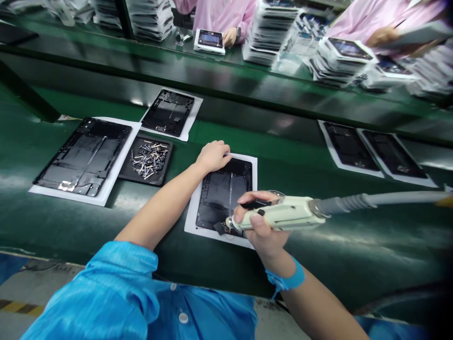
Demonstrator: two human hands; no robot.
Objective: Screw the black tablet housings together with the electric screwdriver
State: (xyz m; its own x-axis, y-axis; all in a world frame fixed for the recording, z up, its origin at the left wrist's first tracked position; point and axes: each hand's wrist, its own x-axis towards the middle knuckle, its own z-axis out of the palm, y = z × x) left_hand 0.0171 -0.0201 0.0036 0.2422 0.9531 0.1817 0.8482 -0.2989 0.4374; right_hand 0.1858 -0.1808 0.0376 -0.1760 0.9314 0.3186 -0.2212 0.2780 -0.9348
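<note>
A black tablet back frame point(221, 191) lies on a white sheet point(192, 218) on the green conveyor belt in front of me. My left hand point(213, 156) rests with curled fingers on the frame's far left corner. My right hand point(262, 226) is wrapped round a cream electric screwdriver point(283, 213), whose tip points at the frame's near edge. A grey cable point(382, 200) runs from the tool off to the right. A blue strap circles my right wrist.
A black tray of small metal screws point(148, 159) sits left of the frame. More frames on white sheets point(85, 158) point(170, 112) point(375, 150) lie on the belt. Across it, people in pink coats handle tablets beside stacks of trays point(269, 30).
</note>
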